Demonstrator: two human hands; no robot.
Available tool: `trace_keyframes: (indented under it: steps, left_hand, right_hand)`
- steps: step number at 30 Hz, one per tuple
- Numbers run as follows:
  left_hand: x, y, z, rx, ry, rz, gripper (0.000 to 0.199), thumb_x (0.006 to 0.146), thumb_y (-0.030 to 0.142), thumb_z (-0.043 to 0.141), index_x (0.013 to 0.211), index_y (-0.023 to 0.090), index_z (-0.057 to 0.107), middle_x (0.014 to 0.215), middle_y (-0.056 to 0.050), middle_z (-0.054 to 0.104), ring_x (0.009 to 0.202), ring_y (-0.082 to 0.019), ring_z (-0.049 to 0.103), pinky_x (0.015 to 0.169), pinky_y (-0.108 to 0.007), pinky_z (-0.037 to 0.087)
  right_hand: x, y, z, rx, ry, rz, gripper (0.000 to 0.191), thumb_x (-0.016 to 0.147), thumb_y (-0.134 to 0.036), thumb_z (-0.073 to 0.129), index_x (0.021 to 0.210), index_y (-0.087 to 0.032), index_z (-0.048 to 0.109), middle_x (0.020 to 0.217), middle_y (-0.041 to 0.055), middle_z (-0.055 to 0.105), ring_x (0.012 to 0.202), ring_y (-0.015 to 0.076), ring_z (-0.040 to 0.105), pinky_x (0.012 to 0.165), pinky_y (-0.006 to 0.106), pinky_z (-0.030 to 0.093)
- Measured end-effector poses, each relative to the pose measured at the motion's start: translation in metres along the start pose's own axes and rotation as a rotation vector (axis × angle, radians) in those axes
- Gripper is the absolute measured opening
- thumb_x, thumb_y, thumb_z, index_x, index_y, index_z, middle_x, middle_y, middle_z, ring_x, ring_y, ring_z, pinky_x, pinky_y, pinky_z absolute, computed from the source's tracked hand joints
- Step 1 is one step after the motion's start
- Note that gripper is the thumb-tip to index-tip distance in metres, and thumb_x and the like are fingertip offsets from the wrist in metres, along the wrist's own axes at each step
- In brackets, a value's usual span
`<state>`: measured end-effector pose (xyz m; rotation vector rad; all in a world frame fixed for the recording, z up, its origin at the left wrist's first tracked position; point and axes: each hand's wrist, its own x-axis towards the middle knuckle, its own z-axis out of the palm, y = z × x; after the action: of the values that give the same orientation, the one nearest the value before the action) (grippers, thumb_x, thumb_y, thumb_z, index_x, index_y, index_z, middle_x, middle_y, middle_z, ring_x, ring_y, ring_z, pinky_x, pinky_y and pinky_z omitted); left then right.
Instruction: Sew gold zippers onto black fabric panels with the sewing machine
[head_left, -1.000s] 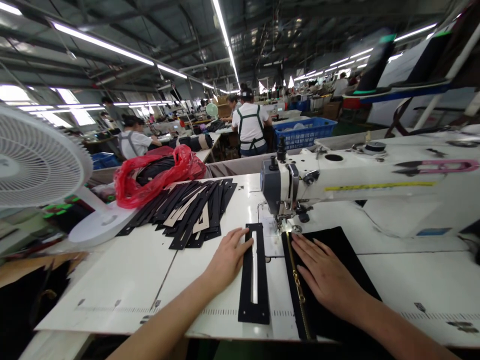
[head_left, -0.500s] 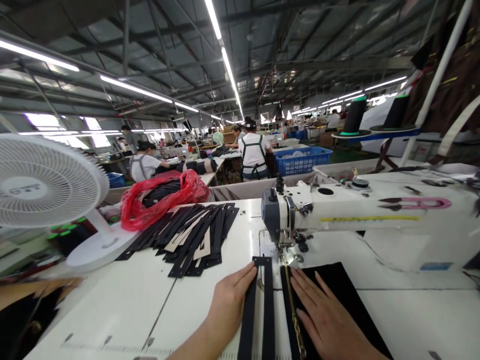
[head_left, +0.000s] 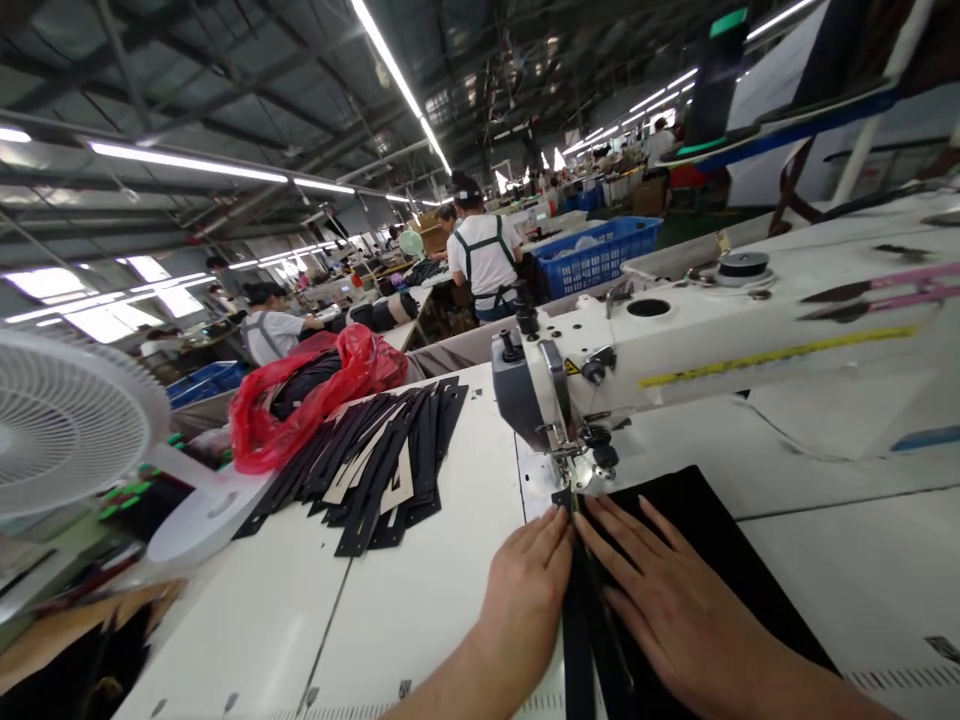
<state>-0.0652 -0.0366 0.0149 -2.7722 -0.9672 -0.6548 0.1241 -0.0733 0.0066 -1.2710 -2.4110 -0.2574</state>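
Note:
My left hand (head_left: 525,592) has its fingers pressed together on a black slotted strip (head_left: 577,645), whose far end sits just before the presser foot (head_left: 579,470); the thumb is hidden. To its right my right hand (head_left: 671,590) lies flat, fingers stretched out, on a black fabric panel (head_left: 731,545). A zipper (head_left: 619,655) with a brass-coloured line runs along the panel's left edge, close against the strip. Both sets of fingertips are just in front of the white sewing machine (head_left: 697,350). My hands cover part of the strip and zipper.
Left on the white table lies a fanned pile of black slotted strips (head_left: 390,465), beside a red plastic bag (head_left: 315,400) of dark pieces. A white fan (head_left: 82,410) stands at far left. Thread cones (head_left: 720,90) rise at right. Co-workers sit and stand beyond.
My left hand has slid the slotted strip rightward against the zipper, and its far end is now nearer the presser foot. The panel under my right hand has shifted slightly forward. The view has tilted.

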Motion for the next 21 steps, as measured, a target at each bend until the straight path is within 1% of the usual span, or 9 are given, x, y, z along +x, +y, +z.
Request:
trace_keyframes:
  steps: [3,7,9,11,15,18,21]
  left_hand:
    - [0.000,0.000,0.001,0.020,0.028,-0.010,0.033,0.093,0.011,0.035,0.119,0.010,0.056,0.119,-0.015,0.060,0.109,-0.025,0.059,0.085,-0.036,0.056]
    - [-0.001,-0.006,0.003,0.035,0.034,0.043,0.035,0.094,0.012,0.032,0.122,0.012,0.054,0.120,-0.014,0.060,0.110,-0.024,0.058,0.083,-0.034,0.056]
    - [-0.004,-0.011,0.005,0.036,0.007,0.052,0.036,0.093,0.011,0.034,0.125,0.012,0.051,0.123,-0.014,0.058,0.112,-0.024,0.056,0.084,-0.034,0.056]
    - [-0.009,-0.015,0.007,0.036,-0.034,0.029,0.039,0.092,0.012,0.039,0.130,0.015,0.047,0.127,-0.014,0.054,0.113,-0.024,0.056,0.085,-0.034,0.055]
    - [-0.019,-0.022,0.013,0.035,-0.059,-0.026,0.042,0.092,0.016,0.043,0.133,0.022,0.045,0.130,-0.012,0.052,0.113,-0.025,0.055,0.084,-0.037,0.055]
    - [-0.023,-0.025,0.015,0.038,-0.054,-0.003,0.043,0.092,0.016,0.042,0.134,0.023,0.043,0.129,-0.012,0.053,0.113,-0.026,0.055,0.084,-0.037,0.055]
    - [-0.023,-0.026,0.015,0.028,-0.048,0.024,0.046,0.091,0.013,0.040,0.136,0.023,0.040,0.129,-0.012,0.053,0.113,-0.026,0.056,0.085,-0.036,0.055]
  right_hand:
    - [0.001,-0.002,-0.001,-0.002,-0.004,0.002,0.058,0.088,-0.023,0.042,0.143,-0.020,0.026,0.144,0.0100,0.033,0.132,0.0260,0.029,0.103,0.051,0.032]
    - [0.000,-0.003,0.001,0.034,0.037,0.026,0.058,0.084,-0.024,0.045,0.141,-0.020,0.031,0.142,0.0101,0.036,0.130,0.0290,0.033,0.101,0.051,0.032]
    - [-0.001,-0.002,0.003,0.051,0.057,0.037,0.060,0.081,-0.024,0.047,0.140,-0.019,0.034,0.140,0.0098,0.040,0.128,0.0298,0.035,0.100,0.051,0.033]
    - [-0.001,-0.002,0.003,0.075,0.069,0.037,0.060,0.080,-0.026,0.048,0.139,-0.018,0.036,0.138,0.0095,0.043,0.127,0.0298,0.038,0.100,0.050,0.033]
    - [0.002,-0.001,0.004,0.137,0.097,0.073,0.050,0.086,-0.034,0.044,0.134,-0.020,0.042,0.135,0.0076,0.047,0.125,0.0275,0.040,0.101,0.047,0.032]
    - [0.003,-0.001,0.005,0.141,0.117,0.098,0.045,0.090,-0.039,0.039,0.131,-0.021,0.047,0.133,0.0066,0.049,0.124,0.0270,0.042,0.101,0.048,0.031]
    - [0.003,-0.002,0.007,0.136,0.135,0.106,0.045,0.091,-0.040,0.038,0.130,-0.021,0.048,0.132,0.0069,0.051,0.122,0.0269,0.044,0.100,0.047,0.031]
